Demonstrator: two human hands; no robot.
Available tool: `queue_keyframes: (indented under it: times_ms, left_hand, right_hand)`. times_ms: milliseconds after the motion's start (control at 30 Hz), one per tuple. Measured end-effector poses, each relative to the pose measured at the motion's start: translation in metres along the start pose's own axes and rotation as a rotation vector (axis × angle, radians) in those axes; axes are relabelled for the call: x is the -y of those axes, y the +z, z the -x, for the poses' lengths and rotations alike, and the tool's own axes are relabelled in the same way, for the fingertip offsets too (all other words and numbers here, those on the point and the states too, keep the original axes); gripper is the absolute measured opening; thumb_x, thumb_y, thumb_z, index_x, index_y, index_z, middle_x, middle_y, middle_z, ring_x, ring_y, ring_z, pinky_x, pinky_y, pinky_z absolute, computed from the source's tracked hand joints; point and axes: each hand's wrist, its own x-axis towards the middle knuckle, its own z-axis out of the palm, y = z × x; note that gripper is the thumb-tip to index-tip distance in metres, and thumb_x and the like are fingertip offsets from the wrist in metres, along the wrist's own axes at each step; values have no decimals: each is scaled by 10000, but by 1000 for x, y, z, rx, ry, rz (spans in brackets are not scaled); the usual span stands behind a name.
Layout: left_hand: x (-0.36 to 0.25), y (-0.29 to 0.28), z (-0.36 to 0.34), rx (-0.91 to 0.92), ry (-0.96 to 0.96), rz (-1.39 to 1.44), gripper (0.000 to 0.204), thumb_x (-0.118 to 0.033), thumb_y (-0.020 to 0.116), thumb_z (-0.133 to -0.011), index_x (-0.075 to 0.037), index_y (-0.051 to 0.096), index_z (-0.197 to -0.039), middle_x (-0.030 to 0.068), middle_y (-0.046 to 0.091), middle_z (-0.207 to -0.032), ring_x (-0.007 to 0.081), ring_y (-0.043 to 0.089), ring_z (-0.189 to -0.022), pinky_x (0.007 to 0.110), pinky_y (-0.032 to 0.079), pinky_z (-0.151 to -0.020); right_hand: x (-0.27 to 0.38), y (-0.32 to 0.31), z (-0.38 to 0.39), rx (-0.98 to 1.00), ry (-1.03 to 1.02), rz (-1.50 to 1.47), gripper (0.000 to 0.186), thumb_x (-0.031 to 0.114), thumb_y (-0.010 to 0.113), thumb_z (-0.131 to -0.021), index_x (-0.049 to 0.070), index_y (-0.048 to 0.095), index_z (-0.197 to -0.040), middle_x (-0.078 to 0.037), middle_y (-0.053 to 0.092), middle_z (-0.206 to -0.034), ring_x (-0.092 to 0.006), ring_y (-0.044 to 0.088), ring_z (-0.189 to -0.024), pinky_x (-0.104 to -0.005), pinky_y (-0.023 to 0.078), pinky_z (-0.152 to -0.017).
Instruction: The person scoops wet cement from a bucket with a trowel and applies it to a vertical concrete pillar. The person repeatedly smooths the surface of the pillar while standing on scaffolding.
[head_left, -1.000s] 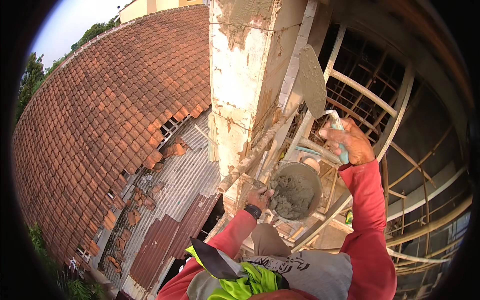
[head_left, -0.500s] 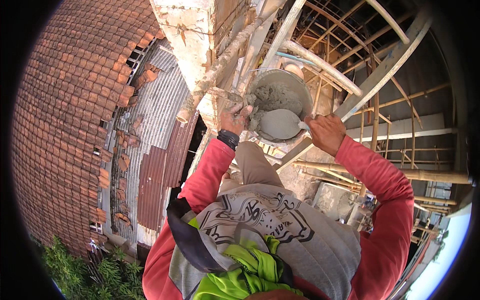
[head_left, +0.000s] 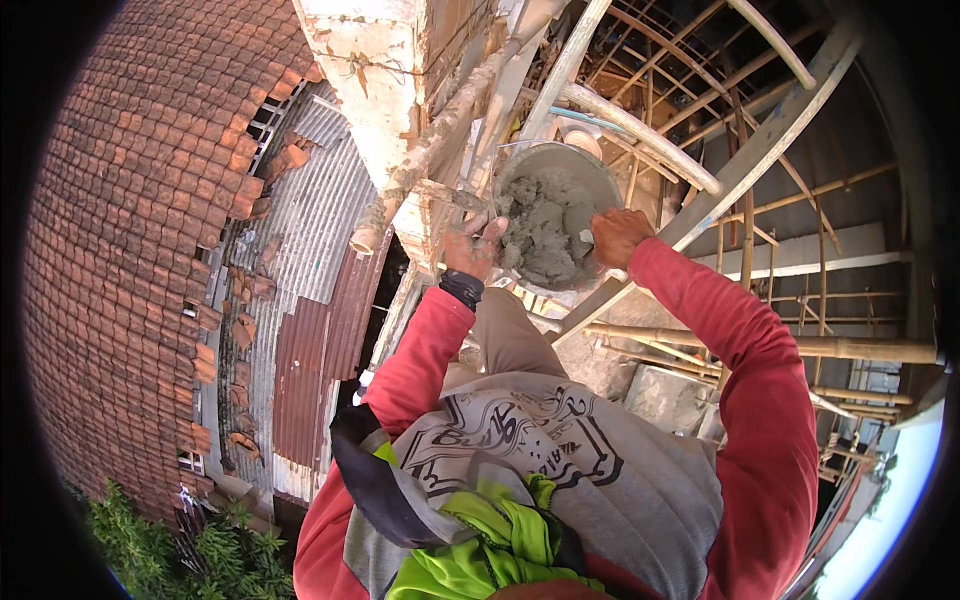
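Observation:
A round bucket [head_left: 607, 187] of wet grey mortar [head_left: 545, 225] stands tilted in front of me, above my knee. My right hand [head_left: 622, 238] is closed around the handle of a trowel [head_left: 586, 236] at the bucket's right side. Only a pale bit of the trowel shows by my fist; its blade is hidden in the mortar. At the left rim my left hand [head_left: 473, 248], with a dark band on the wrist, grips the bucket's edge, its fingers partly hidden.
A rough pole [head_left: 440, 130] slants past a concrete column [head_left: 365, 90] beside the bucket. Bamboo scaffolding [head_left: 770, 345] and a curved wooden member [head_left: 765, 155] stand on the right. Below on the left lie a tiled roof [head_left: 140, 230] and corrugated sheets [head_left: 320, 240].
My right hand has moved left and slightly up, toward the bucket's middle. The trowel blade, earlier lying visible over the mortar, is now sunk out of sight. My left hand stays at the rim.

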Motion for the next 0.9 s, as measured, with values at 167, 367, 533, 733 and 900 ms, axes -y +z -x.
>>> queue_keyframes:
  times_ms: [167,367,533,733,900]
  left_hand:
    - [-4,5,6,-49,89,79,298,-278,791,-973,19,759,-969,-43,599,-703,35,503,-636,237,429,-556]
    - [0,2,7,52,-64,99,315,-329,778,-980,-14,761,-974,-55,577,-691,34,524,-588,232,438,-531]
    - [11,-5,1,0,-6,3,332,-337,769,-986,-5,766,-968,-56,584,-694,32,530,-610,230,445,-552]
    - [-24,0,13,8,-20,93,346,-341,792,-964,5,767,-960,-47,607,-717,37,538,-631,240,476,-586]
    - [-44,-9,13,112,-134,113,406,-410,769,-969,-8,737,-919,-15,617,-703,78,586,-654,273,516,-589]
  right_hand:
    - [-18,-1,32,124,156,-194,389,245,763,-806,48,753,-1141,-195,750,-1118,-358,723,-1092,-489,563,-940]
    - [-14,13,4,106,145,-260,340,241,705,-799,48,766,-1073,-190,749,-1138,-372,718,-1097,-501,565,-931]
    - [-28,3,38,-11,135,-334,316,260,705,-819,77,775,-1068,-178,761,-1060,-375,736,-1009,-504,576,-870]
    - [-48,27,75,-201,201,-486,262,284,708,-865,198,779,-1102,-143,765,-1026,-379,736,-976,-513,583,-845]
    - [-50,35,75,-313,248,-390,309,300,721,-859,213,763,-1153,-136,765,-1041,-383,731,-971,-518,595,-839]
